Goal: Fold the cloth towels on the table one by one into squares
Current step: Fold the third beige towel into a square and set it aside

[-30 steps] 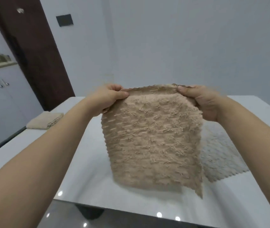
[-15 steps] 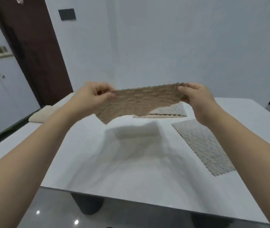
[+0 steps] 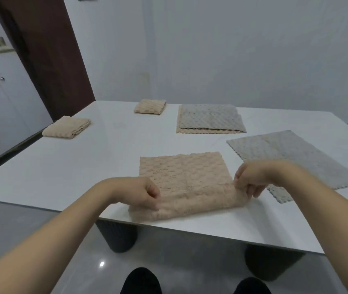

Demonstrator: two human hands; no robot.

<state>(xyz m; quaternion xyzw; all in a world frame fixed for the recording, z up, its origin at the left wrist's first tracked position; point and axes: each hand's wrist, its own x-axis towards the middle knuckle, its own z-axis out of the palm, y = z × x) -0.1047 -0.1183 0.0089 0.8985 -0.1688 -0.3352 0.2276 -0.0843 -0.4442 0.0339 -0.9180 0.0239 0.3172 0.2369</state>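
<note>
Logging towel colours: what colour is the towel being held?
Beige towel, with a bumpy textured weave, in the head view, gripped by left hand and right hand.

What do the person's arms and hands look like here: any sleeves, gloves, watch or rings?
Both forearms are bare up to the frame edge, with no sleeves in view. The left hand and right hand wear no gloves. No watch, bracelet or ring shows on the parts visible; the fingers are partly curled under, so a ring there could be hidden. No markings show.
</note>
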